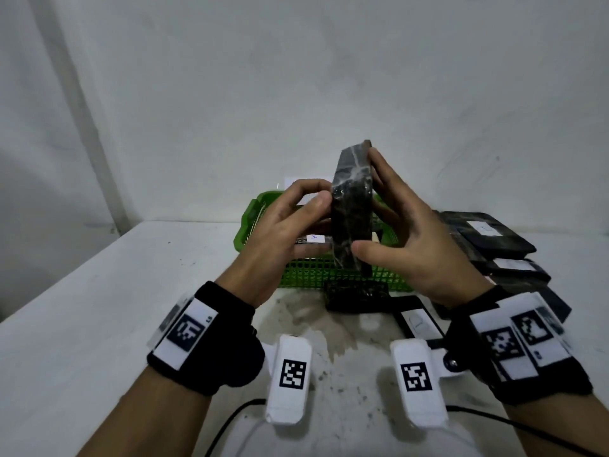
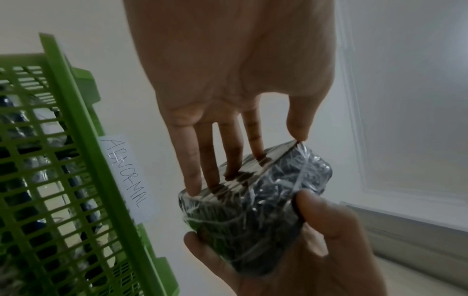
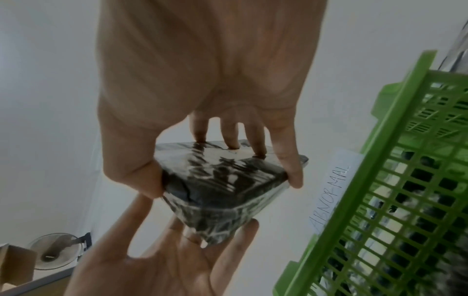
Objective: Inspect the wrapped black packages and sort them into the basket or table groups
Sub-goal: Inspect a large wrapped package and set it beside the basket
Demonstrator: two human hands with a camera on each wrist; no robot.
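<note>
Left hand (image 1: 290, 222): gripping the wrapped black package (image 1: 352, 206) at its left edge.
Right hand (image 1: 405, 239): clasping the opposite side.
Package: being held upright above the green basket (image 1: 263, 206).
Technique: rotating slowly, checking every face.

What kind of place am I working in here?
Probably a makeshift inspection and sorting station in a plain room. A green basket carries a handwritten ABNORMAL label, wrapped black packages with paper tags lie grouped on a stained white table, and both hands hold one wrapped package up for checking.
</note>
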